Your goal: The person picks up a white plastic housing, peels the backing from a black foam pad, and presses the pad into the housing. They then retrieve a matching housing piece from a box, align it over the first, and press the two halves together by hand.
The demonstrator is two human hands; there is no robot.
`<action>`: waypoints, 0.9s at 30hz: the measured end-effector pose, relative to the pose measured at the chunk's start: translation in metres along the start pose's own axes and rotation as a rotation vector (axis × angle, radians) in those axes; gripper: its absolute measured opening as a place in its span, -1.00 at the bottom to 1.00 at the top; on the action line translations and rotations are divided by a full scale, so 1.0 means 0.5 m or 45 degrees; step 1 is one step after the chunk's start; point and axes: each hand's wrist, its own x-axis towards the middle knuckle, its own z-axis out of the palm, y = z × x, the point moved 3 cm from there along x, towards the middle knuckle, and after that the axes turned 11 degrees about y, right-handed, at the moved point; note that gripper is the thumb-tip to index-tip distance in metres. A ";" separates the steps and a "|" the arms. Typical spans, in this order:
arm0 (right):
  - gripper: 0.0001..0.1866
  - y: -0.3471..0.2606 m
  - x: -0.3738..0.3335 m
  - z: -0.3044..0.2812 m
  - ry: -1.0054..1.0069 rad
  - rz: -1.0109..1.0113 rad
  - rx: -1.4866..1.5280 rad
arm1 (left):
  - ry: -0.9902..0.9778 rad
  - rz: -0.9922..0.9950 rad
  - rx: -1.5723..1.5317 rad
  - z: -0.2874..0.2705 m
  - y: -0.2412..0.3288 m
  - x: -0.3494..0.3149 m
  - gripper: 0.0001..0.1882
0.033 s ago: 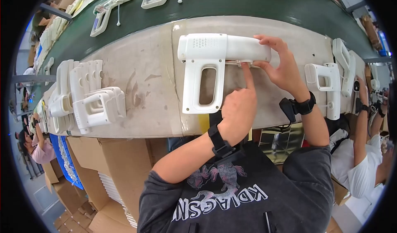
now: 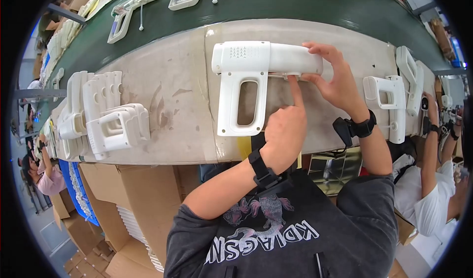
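Observation:
A white pistol-shaped plastic housing point(image 2: 290, 56) lies on the worktop, its barrel pointing right and its looped handle toward me. Around the barrel's right end, my right hand point(image 2: 337, 78) is closed, fingers on the far side and thumb at the near edge. My left hand point(image 2: 286, 130) is just below the barrel. Its index finger is stretched out, the tip touching a small white part point(image 2: 290, 76) on the barrel's underside, and its other fingers are curled. The left thumb is mostly hidden.
Several similar white housings point(image 2: 111, 125) stand stacked at left. More white housings point(image 2: 387, 98) lie at right, near another person's arm point(image 2: 431, 150). Partly assembled guns point(image 2: 130, 14) rest on the green belt point(image 2: 256, 4) beyond the worktop. Cardboard boxes point(image 2: 133, 189) stand below the front edge.
The housing's left end has shifted very slightly toward me. Both hands stay at the same places on it.

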 end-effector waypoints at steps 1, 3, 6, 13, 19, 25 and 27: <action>-0.42 -0.003 0.000 0.001 -0.017 -0.004 0.007 | 0.001 -0.006 0.020 0.002 0.002 -0.001 0.00; -0.42 -0.004 -0.007 0.002 -0.019 -0.007 -0.013 | -0.004 -0.011 0.033 0.006 0.003 0.000 0.01; -0.40 0.000 -0.009 0.002 -0.021 -0.023 -0.046 | 0.025 0.022 -0.016 0.007 0.001 0.000 0.02; -0.42 0.005 -0.010 0.009 -0.077 -0.008 -0.051 | -0.078 -0.057 -0.275 -0.012 -0.007 0.001 0.00; -0.43 0.018 -0.013 0.013 -0.104 0.073 0.003 | -0.015 0.089 -0.322 -0.089 0.004 -0.063 -0.03; -0.42 0.003 -0.002 0.009 -0.031 -0.054 0.011 | -0.084 0.073 -0.315 -0.055 -0.007 -0.039 -0.06; -0.41 0.007 -0.002 0.006 -0.025 -0.047 0.026 | -0.128 0.046 -0.326 -0.038 -0.011 -0.032 -0.04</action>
